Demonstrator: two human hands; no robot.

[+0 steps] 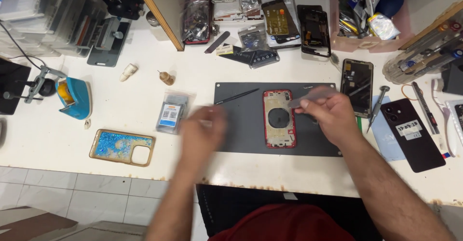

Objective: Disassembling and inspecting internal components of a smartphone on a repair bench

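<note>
Red cloth at the lower centre of the frame marks the person's lap; both forearms extend up from it over the white counter (144, 67).

Risk, as a judgement: the left hand (202, 130) is smeared by motion. It hovers at the left edge of the dark work mat (241, 130), near the thin black spudger (236, 96) and the bagged part (172, 112). A careless sweep could knock either off its spot. The right hand (328, 118) works directly beside the open red phone housing (279, 118). A slip of the flat grey strip (311, 96) it carries could scrape the exposed interior or shift the housing on the mat.

Hand pose:
- Left hand: wrist angled inward, palm down, fingers loosely curled. The blur prevents any reading of whether it grips something.
- Right hand: forearm enters from the lower right, knuckles up, thumb and fingers pinched closed on the grey strip, which projects toward the upper part of the housing.

Location: the red housing lies flat, open side up, at the centre of the mat, middle of the frame. A black screen panel (357, 87) rests just right of the mat, and a glittery blue case (121, 147) lies at the lower left.
</note>
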